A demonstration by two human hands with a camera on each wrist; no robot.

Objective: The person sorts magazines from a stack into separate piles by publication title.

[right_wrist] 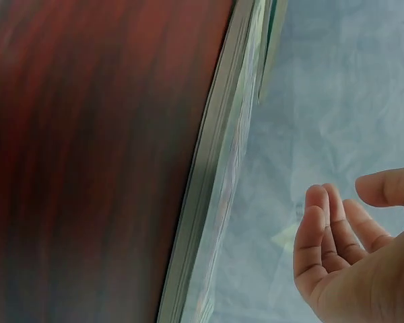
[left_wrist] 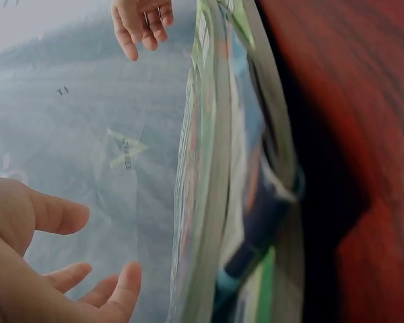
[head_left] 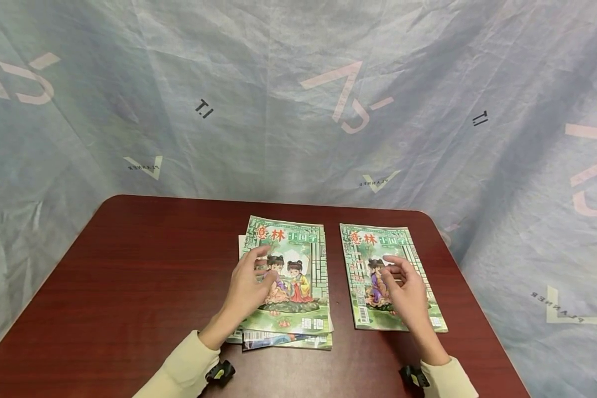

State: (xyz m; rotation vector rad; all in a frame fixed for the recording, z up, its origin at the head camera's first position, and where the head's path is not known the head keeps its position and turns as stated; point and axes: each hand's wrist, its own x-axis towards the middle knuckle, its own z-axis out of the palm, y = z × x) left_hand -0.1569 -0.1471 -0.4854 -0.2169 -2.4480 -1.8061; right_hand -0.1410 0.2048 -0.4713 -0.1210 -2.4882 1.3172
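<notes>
A pile of several magazines (head_left: 298, 265) lies in the middle of the table, the top one with a green cover showing two cartoon children. Its stacked edges (left_wrist: 222, 168) fill the middle of the left wrist view, and a bluish magazine corner pokes out at the front. Over the left part of this pile my left hand (head_left: 249, 284) hovers with fingers loosely bent and nothing in them. To the right lies a magazine (head_left: 355, 276) with the same green cover. My right hand (head_left: 409, 290) is above it, thumb and fingers apart around air, covering part of the picture.
The dark red wooden table (head_left: 129, 276) has rounded far corners. Behind it hangs a grey printed cloth (head_left: 278, 110). A strip of bare wood separates the pile from the right magazine. Black bands (head_left: 221, 373) sit at both cream sleeves (head_left: 186, 365).
</notes>
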